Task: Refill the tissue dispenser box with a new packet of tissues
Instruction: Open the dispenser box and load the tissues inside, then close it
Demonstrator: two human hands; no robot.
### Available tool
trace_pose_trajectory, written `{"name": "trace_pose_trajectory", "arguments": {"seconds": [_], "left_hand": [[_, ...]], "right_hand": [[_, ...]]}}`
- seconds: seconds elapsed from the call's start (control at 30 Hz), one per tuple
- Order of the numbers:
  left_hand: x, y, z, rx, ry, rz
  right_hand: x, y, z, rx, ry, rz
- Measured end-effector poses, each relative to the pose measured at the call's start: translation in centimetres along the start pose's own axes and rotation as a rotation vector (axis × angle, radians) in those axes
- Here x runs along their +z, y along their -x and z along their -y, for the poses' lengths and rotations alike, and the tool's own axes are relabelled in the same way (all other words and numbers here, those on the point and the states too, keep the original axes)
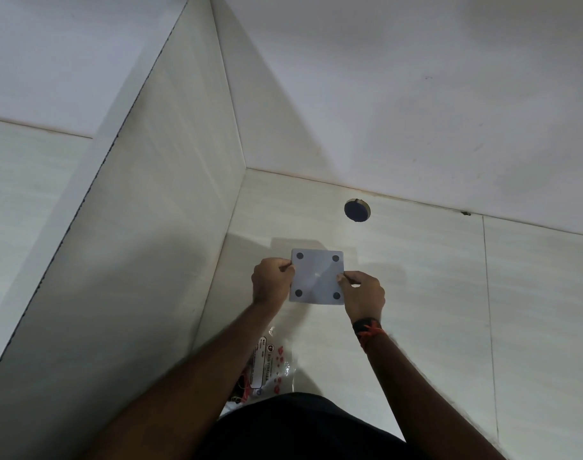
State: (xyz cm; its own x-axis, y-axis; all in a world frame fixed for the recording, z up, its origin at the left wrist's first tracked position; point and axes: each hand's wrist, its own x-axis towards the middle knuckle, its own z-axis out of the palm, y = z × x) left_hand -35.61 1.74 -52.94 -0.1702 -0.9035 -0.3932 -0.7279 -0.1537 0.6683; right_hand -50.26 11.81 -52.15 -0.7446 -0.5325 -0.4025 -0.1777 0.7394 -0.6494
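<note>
A square white tissue dispenser box (pixel 317 277) lies upside down on the pale counter, its flat bottom facing up with a dark round foot at each corner. My left hand (pixel 272 281) pinches its left edge near the top. My right hand (pixel 363 295) grips its right edge, fingertips on the panel. A clear plastic tissue packet (pixel 269 361) with a white label and red print lies on the counter nearer to me, partly hidden under my left forearm.
The pale counter (pixel 432 293) ends at a white wall behind and a tiled side wall (pixel 144 244) on the left, forming a corner. A round dark hole (pixel 357 210) sits in the counter just behind the box.
</note>
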Motion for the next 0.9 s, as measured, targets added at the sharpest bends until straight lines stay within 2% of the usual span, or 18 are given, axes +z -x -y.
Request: {"name": "trace_pose_trajectory", "arguments": {"seconds": [0.17,0.27,0.37,0.47,0.57,0.67,0.77,0.9], "left_hand": [[0.2,0.1,-0.1,0.018,0.010,-0.028],[0.1,0.0,0.0,-0.028,0.003,0.007],[0.0,-0.2,-0.5,-0.199,0.080,0.194],[-0.3,0.5,-2.0,-0.352,0.199,0.344],[-0.6,1.0,-3.0,-0.357,0.285,0.332],[-1.0,1.4,-3.6,-0.365,0.376,0.287],[-1.4,1.9,-3.5,-0.382,0.435,0.203],[-2.1,2.8,-2.0,-0.497,0.672,0.152]], "right_hand": [[0.0,0.3,0.1,-0.004,0.039,-0.010],[0.0,-0.1,-0.1,0.043,0.052,0.023],[-0.3,-1.5,-0.2,0.176,0.054,0.214],[-0.7,-1.8,0.5,0.288,-0.085,0.434],[-1.0,-1.0,1.4,0.290,-0.146,0.475],[-1.0,1.2,2.7,0.292,-0.327,0.490],[-1.2,3.8,3.6,0.241,-0.532,0.422],[-0.3,4.8,2.7,0.261,-0.663,0.372]]}}
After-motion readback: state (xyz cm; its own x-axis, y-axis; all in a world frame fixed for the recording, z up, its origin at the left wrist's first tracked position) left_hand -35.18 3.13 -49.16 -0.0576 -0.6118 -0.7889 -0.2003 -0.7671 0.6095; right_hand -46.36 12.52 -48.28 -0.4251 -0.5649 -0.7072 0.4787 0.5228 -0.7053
